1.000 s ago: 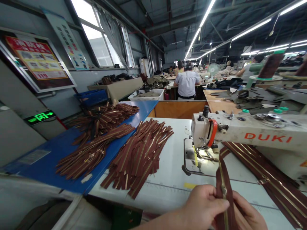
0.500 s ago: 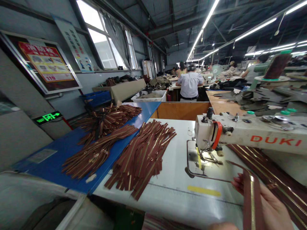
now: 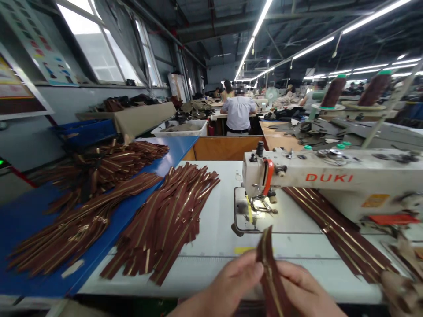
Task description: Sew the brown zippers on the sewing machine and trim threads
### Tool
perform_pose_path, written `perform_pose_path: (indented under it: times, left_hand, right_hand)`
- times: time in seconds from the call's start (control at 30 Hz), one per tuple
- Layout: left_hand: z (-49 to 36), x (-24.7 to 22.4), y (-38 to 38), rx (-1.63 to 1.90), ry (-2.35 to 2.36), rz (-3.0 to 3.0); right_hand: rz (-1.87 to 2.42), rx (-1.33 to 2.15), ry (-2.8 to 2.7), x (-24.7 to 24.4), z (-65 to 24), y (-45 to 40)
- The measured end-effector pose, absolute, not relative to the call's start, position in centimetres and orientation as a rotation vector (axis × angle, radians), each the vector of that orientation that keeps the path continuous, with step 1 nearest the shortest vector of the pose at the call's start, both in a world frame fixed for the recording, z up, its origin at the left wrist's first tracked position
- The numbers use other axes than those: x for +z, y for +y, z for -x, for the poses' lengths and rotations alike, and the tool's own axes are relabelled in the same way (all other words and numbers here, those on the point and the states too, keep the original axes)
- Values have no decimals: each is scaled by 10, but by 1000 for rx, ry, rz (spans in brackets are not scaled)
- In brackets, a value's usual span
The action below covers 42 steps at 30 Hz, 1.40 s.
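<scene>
Between my two hands is a brown zipper with gold teeth, its upper end bent upward and its lower part running out of view at the bottom. My left hand pinches its left edge between thumb and fingers. On the other side my right hand grips the right edge, fingers partly behind the tape. Both hands are in front of the white sewing machine, just short of its lit needle plate. Several more brown zippers lie under the machine arm to the right.
A spread pile of brown zippers covers the table's left part. Further bundles lie on the blue tabletop. Thread cones stand behind the machine, near grey cut pieces. A person in a white shirt sits ahead.
My left hand has come up into view and now holds the zipper too. The right hand and zipper have moved left, before the needle plate. My view has turned right.
</scene>
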<state>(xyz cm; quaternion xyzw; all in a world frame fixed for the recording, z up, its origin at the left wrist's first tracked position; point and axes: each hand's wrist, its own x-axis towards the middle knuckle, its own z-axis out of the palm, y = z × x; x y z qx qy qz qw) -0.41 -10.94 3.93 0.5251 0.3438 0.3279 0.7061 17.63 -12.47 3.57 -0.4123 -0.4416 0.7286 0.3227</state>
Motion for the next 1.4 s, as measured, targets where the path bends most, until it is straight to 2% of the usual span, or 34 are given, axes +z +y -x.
perform_pose_path:
  times: [0.2, 0.47, 0.7, 0.93, 1.2, 1.4]
  left_hand:
    - [29, 52, -69, 914, 1059, -1145]
    - [32, 44, 17, 954, 1133, -1350]
    - [-1, 32, 69, 1011, 1235, -1637]
    - [6, 8, 32, 1017, 1322, -2069]
    - [6, -5, 7, 570, 1294, -2714]
    - [7, -2, 9, 557, 1280, -2787]
  right_hand:
    - [921, 1929, -912, 40, -136, -94]
    - [1133, 1708, -1270, 9, -140, -60]
    - [1594, 656, -1928, 11, -155, -25]
    - [1644, 445, -1984, 8, -155, -17]
    - [1525, 386, -2042, 3, -159, -20]
    - [1501, 329, -2121, 5, -159, -23]
